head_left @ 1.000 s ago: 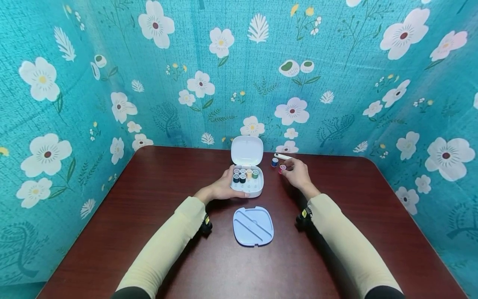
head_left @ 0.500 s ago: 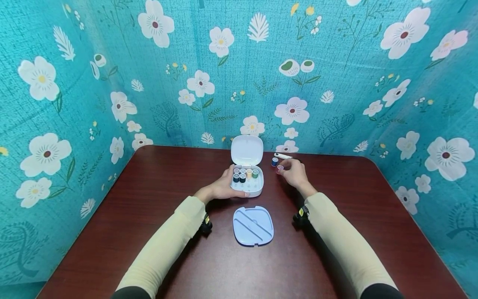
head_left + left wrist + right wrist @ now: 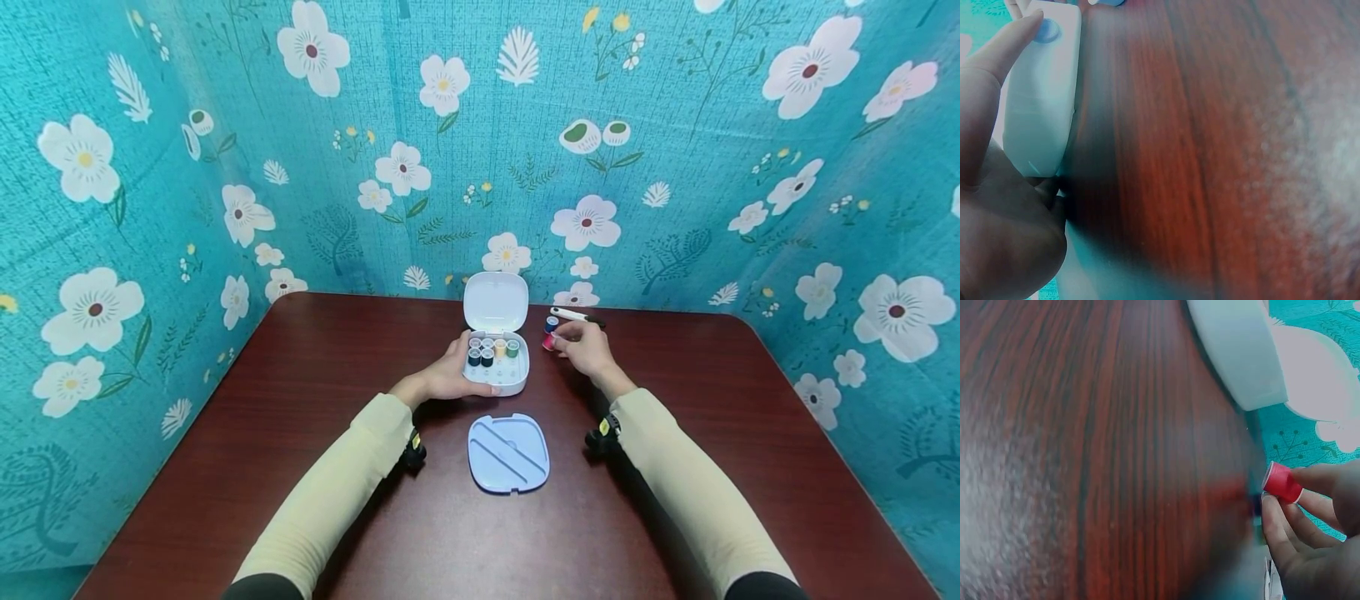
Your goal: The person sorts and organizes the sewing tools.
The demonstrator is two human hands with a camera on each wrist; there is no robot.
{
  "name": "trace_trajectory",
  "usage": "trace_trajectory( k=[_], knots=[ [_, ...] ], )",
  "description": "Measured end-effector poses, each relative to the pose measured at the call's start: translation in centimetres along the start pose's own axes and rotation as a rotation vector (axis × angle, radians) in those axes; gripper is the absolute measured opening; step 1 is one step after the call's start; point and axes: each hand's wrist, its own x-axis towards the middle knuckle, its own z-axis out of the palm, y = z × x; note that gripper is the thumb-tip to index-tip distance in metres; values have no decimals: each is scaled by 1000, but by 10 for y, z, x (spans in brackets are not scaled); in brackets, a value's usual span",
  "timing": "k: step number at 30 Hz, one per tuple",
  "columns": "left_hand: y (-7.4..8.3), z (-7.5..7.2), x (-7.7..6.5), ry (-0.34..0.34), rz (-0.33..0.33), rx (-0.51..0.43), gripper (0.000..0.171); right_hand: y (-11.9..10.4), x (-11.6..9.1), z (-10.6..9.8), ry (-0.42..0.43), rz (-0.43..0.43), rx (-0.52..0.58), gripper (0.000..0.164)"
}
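My left hand [image 3: 450,375] grips the left side of a white sewing box [image 3: 506,387], its thumb along the front wall by a round blue button [image 3: 1047,31]. The box stands with its lid [image 3: 497,302] raised. Inside, several thread spools fill the back rows: black spools [image 3: 487,357], a peach spool [image 3: 500,349] and a green spool [image 3: 513,349] among them. Right of the box, my right hand [image 3: 588,350] pinches a red thread spool [image 3: 1282,483] between thumb and fingertips, tilted in the right wrist view. A blue spool [image 3: 551,323] stands just behind it.
A slim white tool [image 3: 573,315] with a dark end lies near the table's back edge, behind my right hand. In front of the box lies a light-blue tray [image 3: 508,454] with diagonal ridges. A floral curtain [image 3: 450,167] hangs behind the brown table [image 3: 480,550].
My right hand has shifted left toward the box, carrying the red spool with it; more of the white tool's dark end now shows. The left hand and box have stayed in place.
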Motion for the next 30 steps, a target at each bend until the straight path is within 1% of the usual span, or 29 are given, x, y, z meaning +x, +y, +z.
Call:
trace_trajectory(
  k=[7, 11, 16, 21, 30],
  knots=[
    [0, 0, 1, -5, 0, 1, 134, -9, -5, -2, -31, -6, 113, 24],
    [-1, 0, 2, -3, -10, -2, 135, -12, -9, -3, -49, -8, 149, 25],
    [-1, 1, 1, -1, -5, 1, 135, -15, -13, -2, -65, -15, 158, 25],
    [-2, 1, 1, 7, 8, 1, 133, -19, -14, 1, -73, -42, 143, 25],
    [-4, 1, 3, 4, 13, -4, 132, -25, -16, 5, -98, -61, 172, 24]
  ],
)
